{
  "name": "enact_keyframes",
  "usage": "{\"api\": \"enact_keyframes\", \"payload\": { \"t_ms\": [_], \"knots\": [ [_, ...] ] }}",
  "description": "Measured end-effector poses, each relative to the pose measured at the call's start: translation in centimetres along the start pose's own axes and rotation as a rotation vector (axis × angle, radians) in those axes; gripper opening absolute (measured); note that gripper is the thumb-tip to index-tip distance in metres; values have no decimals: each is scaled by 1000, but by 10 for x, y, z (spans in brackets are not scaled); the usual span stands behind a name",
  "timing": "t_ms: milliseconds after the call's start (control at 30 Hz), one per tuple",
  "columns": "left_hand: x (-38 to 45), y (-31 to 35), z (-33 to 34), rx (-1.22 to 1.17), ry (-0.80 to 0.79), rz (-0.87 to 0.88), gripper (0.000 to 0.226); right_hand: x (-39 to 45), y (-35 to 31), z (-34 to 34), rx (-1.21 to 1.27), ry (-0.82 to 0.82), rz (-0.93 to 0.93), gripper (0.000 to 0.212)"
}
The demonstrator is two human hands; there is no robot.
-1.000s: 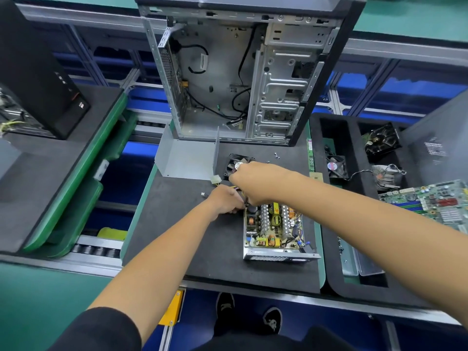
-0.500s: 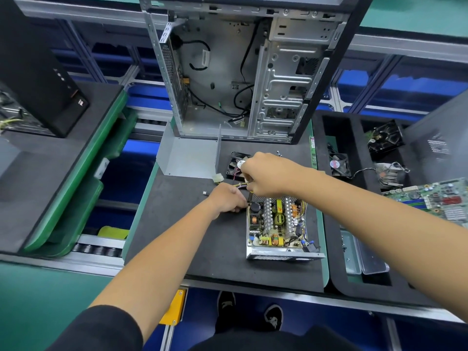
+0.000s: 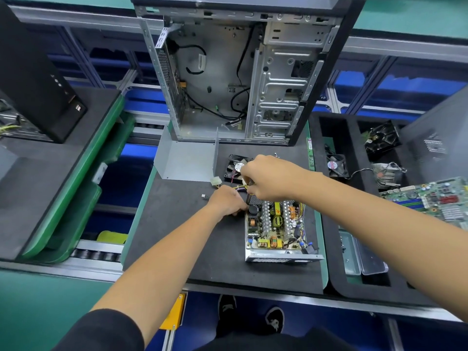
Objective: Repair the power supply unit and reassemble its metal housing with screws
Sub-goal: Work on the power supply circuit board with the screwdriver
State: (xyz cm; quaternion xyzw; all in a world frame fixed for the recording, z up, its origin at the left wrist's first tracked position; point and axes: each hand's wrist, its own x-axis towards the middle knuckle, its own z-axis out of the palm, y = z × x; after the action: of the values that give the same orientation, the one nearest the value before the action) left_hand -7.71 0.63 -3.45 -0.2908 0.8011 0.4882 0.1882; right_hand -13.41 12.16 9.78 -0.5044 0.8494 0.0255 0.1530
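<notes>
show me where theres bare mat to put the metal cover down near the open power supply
Bare mat lies left of the power supply, and in front of it toward the near edge. Crowded behind it: both hands, left and right, the wires, the fan and the metal cover.

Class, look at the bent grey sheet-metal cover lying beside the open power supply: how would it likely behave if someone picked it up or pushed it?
The sheet-metal cover looks thin, so it is probably light and may flex a little. Its upright flange should stiffen it and offers a place to grip. Lying flat on the dark foam mat, it would more likely slide than tip.
</notes>
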Motion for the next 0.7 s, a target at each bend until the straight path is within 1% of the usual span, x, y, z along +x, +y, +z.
{"api": "enact_keyframes", "payload": {
  "t_ms": [100,200,333,533,700],
  "knots": [
    [0,-3,-1,23,-17,32,9,0,2,2,14,7,3,6],
    [0,-10,-6,-36,-52,65,3,0,3,4,34,-2,16,9],
    [2,-13,-8,-66,-65,61,12,3,3,6,52,-13,27,10],
    [2,-13,-9,-89,-69,54,7,4,2,9,47,-24,28,11],
    [4,-13,-10,-92,-76,54,13,4,1,11,29,-33,7,7]
  ]
}}
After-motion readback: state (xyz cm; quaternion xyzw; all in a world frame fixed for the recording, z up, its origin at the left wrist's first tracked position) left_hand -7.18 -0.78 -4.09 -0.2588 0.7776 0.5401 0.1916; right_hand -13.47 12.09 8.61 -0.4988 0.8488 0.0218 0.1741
